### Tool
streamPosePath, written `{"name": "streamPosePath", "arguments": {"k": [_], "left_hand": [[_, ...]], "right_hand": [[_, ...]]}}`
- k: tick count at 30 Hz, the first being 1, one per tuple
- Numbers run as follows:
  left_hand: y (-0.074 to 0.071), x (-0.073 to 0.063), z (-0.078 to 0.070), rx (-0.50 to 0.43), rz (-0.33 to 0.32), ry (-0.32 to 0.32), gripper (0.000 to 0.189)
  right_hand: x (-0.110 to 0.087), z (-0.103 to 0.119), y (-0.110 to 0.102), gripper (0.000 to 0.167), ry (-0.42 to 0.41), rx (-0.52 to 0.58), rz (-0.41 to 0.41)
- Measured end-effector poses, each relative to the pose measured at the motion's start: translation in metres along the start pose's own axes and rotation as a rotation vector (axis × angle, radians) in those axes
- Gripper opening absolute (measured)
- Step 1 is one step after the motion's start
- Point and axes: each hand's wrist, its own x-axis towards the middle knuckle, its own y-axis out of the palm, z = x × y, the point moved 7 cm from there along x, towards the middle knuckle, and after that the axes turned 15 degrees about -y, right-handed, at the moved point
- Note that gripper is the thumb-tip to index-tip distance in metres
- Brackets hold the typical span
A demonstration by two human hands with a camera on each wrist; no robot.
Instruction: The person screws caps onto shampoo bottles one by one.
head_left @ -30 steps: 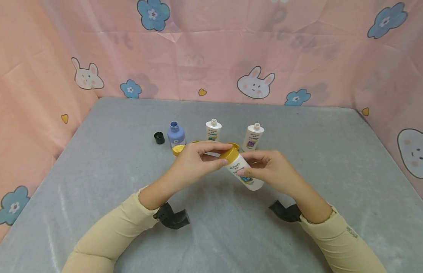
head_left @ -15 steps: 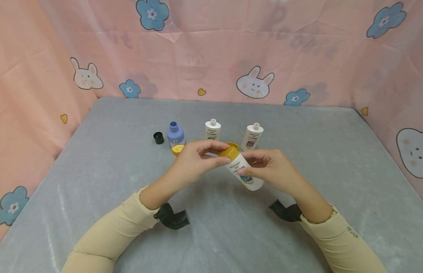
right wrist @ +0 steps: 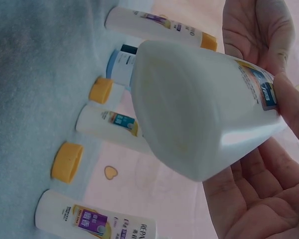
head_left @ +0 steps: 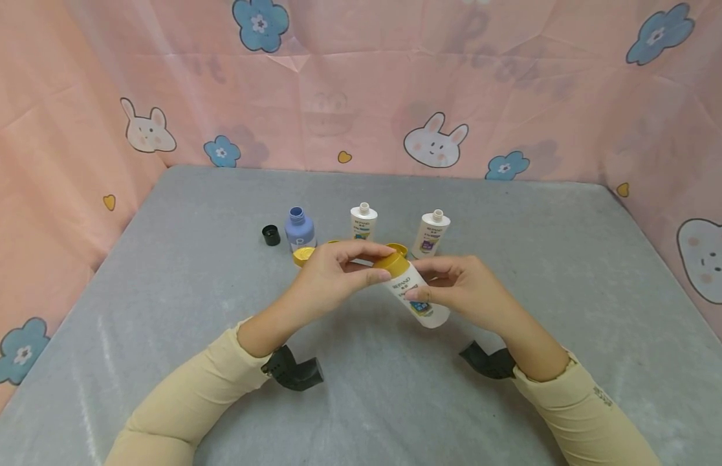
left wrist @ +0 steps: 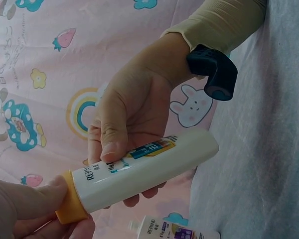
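In the head view, a white shampoo bottle (head_left: 416, 298) with a yellow cap (head_left: 392, 264) is held tilted above the grey table, cap up and to the left. The left hand (head_left: 332, 281) grips the cap between thumb and fingers. The right hand (head_left: 474, 294) holds the bottle's body, its thumb on the front near the label. From the right wrist, the bottle's base (right wrist: 169, 104) faces the camera. Behind the hands stand two uncapped white bottles, one in the middle (head_left: 363, 223) and one to the right (head_left: 432, 234).
An open blue bottle (head_left: 299, 232) stands at left beside a black cap (head_left: 271, 235). Loose yellow caps lie near the left hand (head_left: 303, 256) and behind the held bottle (head_left: 399, 249). The right wrist view shows another white bottle (right wrist: 159, 25) with its yellow cap on. A patterned pink curtain (head_left: 361, 84) hangs behind.
The left thumb and fingers have shifted slightly on the cap, and the bottle's base has dipped a little. Both arms stay nearly in place.
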Motion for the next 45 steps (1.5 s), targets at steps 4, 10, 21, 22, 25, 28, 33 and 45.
{"name": "streamPosePath", "arguments": {"k": [4,10,21,22,25,28,33,45], "left_hand": [[0.001,0.0,-0.002,0.024,0.0,0.043,0.031],[0.002,-0.002,-0.006,0.055,0.0,0.094,0.029],[0.004,-0.004,-0.01,0.056,0.057,0.188,0.026],[0.005,-0.005,-0.01,0.062,0.064,0.191,0.026],[0.006,-0.005,-0.01,0.083,0.076,0.193,0.028],[0.006,-0.005,-0.01,0.086,0.076,0.173,0.03],[0.002,0.0,-0.001,-0.015,0.001,0.018,0.041],[0.003,0.003,0.01,-0.155,-0.109,-0.091,0.042]], "right_hand": [[0.0,0.003,0.001,0.036,-0.026,0.01,0.015],[0.0,0.006,0.004,0.035,-0.077,0.038,0.053],[0.0,0.004,0.004,0.033,-0.125,0.139,0.105],[0.0,0.003,0.005,0.033,-0.126,0.161,0.115],[0.0,0.001,0.005,0.034,-0.116,0.21,0.142],[0.0,-0.002,0.004,0.035,-0.083,0.194,0.127],[0.001,-0.006,-0.003,0.034,0.019,0.063,-0.011],[-0.001,0.003,0.002,0.028,-0.039,-0.109,-0.192]]}}
